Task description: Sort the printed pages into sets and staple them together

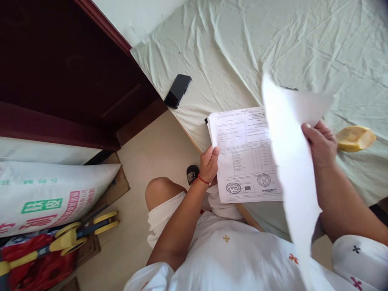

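My left hand (209,164) grips the left edge of a stack of printed papers (239,157), thumb on top and fingers hidden underneath. The top page carries a table and oval and round stamps near its lower edge. On the other side, my right hand (323,141) is closed on a sheet of paper (287,161), lifted and curled above the stack. That raised sheet is partly blurred and covers the right part of the pages. Just right of my right hand lies a yellow, cut piece of fruit (356,138), its kind unclear.
A black phone (178,91) rests at the edge of a bed with a pale green sheet (224,52). Left on the floor are a white printed sack (54,198), a yellow and blue wheeled object (69,238) and red plastic (45,262). Dark red wooden furniture (66,60) stands upper left.
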The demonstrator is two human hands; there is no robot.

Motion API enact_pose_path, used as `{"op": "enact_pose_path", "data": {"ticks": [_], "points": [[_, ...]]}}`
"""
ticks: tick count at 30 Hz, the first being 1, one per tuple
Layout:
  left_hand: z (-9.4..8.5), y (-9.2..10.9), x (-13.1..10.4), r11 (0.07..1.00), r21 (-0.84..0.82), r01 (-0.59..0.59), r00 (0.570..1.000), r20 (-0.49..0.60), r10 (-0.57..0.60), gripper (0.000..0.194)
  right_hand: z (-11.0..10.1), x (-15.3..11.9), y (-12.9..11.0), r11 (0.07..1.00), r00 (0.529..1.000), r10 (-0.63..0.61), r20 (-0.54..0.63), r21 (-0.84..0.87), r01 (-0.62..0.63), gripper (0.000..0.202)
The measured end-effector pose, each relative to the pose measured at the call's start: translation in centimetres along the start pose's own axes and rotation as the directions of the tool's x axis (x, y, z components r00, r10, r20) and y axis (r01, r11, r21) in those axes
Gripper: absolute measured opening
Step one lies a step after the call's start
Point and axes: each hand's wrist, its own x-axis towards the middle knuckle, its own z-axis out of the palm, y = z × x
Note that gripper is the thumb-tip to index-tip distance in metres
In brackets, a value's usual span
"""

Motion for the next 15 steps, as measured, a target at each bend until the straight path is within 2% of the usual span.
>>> {"op": "enact_pose_path", "data": {"ticks": [2, 5, 9, 15], "points": [[0.0, 0.0, 0.0, 0.999, -0.037, 0.008, 1.000, 0.010, -0.008, 0.060, 0.6, -0.3, 0.1, 0.999, 0.999, 0.034, -0.001, 0.017, -0.034, 0.035], [-0.1, 0.1, -0.1, 0.999, -0.054, -0.001, 1.000, 0.017, 0.001, 0.058, 0.6, -0.1, 1.2, 0.995, 0.998, -0.046, 0.034, -0.084, 0.048, 0.032], [-0.1, 0.5, -0.1, 1.000, 0.001, -0.022, 1.000, 0.006, 0.022, 0.061, 0.1, 0.4, 2.6, 0.968, 0.989, -0.138, 0.058, -0.203, 0.147, 0.030], [0.0, 0.8, -0.3, 0.998, 0.053, -0.040, 0.999, -0.006, 0.040, 0.064, 0.8, -0.4, 2.5, 0.928, 0.973, -0.219, 0.071, -0.292, 0.231, 0.022]]}}
